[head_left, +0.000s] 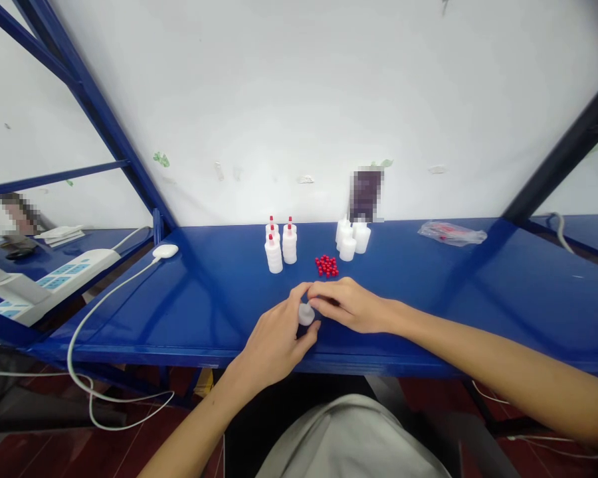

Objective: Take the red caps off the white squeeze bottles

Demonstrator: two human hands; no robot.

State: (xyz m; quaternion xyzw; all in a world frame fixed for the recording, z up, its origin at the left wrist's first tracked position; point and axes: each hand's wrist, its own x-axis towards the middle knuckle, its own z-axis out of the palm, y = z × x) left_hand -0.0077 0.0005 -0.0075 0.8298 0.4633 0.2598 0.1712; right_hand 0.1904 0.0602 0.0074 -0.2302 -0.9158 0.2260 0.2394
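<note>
A white bottle (305, 315) is near the front edge of the blue table (219, 299). My left hand (279, 335) curves around it, thumb on the near side and fingers on the far side. My right hand (351, 304) pinches at the bottle's top; whatever sits between its fingertips is too hidden to name. Just beyond my hands lies a pile of small red caps (327, 266). Behind, to the left, several white bottles with red tips (274, 256) stand upright in a group. White bottles without visible red tips (347, 248) are grouped to the right.
A clear plastic bag (452, 234) with red content lies at the back right. On the left are a white device (165, 251) with a cable and a power strip (57, 282). Blue frame posts flank the table. At far left, part of another person shows.
</note>
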